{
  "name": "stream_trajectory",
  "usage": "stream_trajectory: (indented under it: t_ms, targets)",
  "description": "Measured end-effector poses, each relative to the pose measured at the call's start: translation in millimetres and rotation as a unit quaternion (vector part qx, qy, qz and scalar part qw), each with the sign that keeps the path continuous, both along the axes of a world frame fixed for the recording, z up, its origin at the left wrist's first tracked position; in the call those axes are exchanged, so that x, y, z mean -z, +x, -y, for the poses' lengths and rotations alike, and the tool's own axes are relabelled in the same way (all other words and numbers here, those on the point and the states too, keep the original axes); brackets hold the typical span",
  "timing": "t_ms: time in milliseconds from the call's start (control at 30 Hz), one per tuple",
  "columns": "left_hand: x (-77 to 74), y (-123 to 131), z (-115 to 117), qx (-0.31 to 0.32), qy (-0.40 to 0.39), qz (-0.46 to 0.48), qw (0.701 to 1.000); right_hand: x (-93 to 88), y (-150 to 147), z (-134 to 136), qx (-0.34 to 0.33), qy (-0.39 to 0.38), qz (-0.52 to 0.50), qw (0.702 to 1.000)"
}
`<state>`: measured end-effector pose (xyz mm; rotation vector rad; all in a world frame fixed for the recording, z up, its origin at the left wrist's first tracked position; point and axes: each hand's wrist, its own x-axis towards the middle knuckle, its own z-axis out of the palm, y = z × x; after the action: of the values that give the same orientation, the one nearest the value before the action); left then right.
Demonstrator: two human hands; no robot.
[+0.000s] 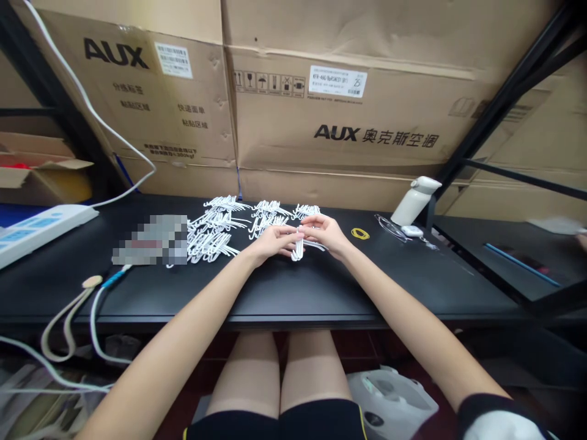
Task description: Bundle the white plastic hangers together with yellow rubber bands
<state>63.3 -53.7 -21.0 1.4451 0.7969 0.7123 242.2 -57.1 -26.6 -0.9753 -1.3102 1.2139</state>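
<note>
My left hand and my right hand meet over the middle of the black table. Between their closed fingers is a small bundle of white hooks, its curved ends pointing down toward me. Fingers cover much of the bundle, so whether anything is wrapped around it is hidden. Behind and left of my hands, more white hooks lie in several grouped piles, straight ends pointing right. One pile sits just beyond my fingers. Yellow rubber bands lie to the right of my right hand.
A white bottle, glasses and a small white case stand at right. At left are a blurred-out object with a cable and a white power strip. Large cardboard walls the back; black table edge in front.
</note>
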Motion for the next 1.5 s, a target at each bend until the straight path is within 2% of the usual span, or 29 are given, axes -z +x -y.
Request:
stream_trajectory:
  t_ms: [200, 367, 500, 633, 800, 900, 1100, 1233, 1300, 1367, 1433, 1500]
  targets:
    - [3.0, -3, -5, -0.014, -0.009, 0.024, 1.0, -0.9, -4, 1, 0.036, 0.022, -0.015, 0.999]
    - [3.2, -1, -5, -0.048, -0.023, 0.024, 0.998, -2.4, -5, 2, 0.017, 0.011, -0.043, 0.999]
    - [7.1, 1, -7, -0.071, 0.002, 0.038, 0.997, 0.0, -7, 1, -0.011, 0.011, -0.059, 0.998]
    - [10.7, 2, -9, -0.061, 0.009, 0.065, 0.996, 3.6, -9, 1, -0.023, 0.014, -0.06, 0.998]
    - [7.7, 5, -5, -0.039, -0.01, 0.079, 0.996, 1.2, -8, 2, 0.008, 0.026, -0.058, 0.998]
    - [5.3, 7, -1, -0.032, -0.013, 0.066, 0.997, -0.7, -8, 3, 0.018, 0.034, -0.04, 0.998]
    - [5.9, 9, 1, -0.003, -0.001, 0.018, 1.0, -0.3, -8, 4, -0.015, 0.017, -0.044, 0.999]
    - [8.4, 9, -1, -0.015, 0.02, -0.017, 1.0, -1.6, -8, 3, -0.025, 0.012, -0.02, 0.999]
    - [8.2, 9, -2, -0.029, 0.027, -0.029, 0.999, -3.0, -5, 0, 0.016, 0.037, 0.001, 0.999]
    - [6.9, 10, -3, -0.051, 0.023, -0.032, 0.998, -4.3, 4, -6, 0.091, 0.071, 0.013, 0.993]
    - [4.7, 10, -4, -0.076, 0.006, -0.028, 0.997, -5.0, 18, -14, 0.171, 0.089, 0.033, 0.981]
    - [2.6, 10, -5, -0.099, -0.016, -0.021, 0.995, -5.3, 34, -20, 0.242, 0.092, 0.099, 0.961]
